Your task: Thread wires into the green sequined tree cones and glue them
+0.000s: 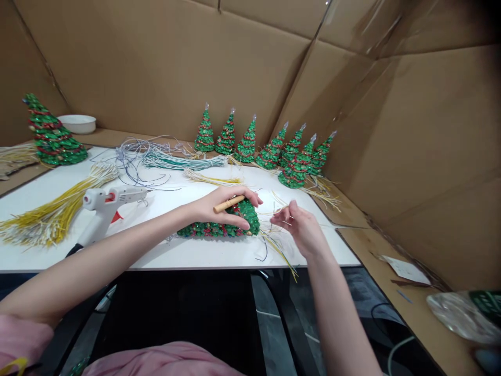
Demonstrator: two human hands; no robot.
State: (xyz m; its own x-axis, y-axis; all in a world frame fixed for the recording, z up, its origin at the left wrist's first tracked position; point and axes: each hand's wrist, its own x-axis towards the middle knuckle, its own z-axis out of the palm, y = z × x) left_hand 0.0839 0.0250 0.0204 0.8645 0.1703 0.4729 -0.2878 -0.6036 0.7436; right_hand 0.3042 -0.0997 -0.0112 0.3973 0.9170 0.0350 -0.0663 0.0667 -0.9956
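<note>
A green Christmas tree (217, 228) with red garland lies on its side on the white board, its base to the right. My left hand (221, 206) is wrapped over the base end, thumb in front and fingers behind. A short wooden handle (229, 203) sticks out between that thumb and forefinger; its far end is hidden. Loose yellow and dark wires (279, 250) trail from the tree's base over the board's front edge. Just right of the base, my right hand (299, 224) has its fingers pinched on a thin pale yellow wire.
A white hot glue gun (99, 209) stands left, beside a yellow wire bundle (58, 209). A green wire bundle (183, 162) lies behind. Several small trees (246, 141) stand at the back right, a larger tree (55, 136) far left near a white bowl (78, 124). Cardboard walls (176, 68) surround the board.
</note>
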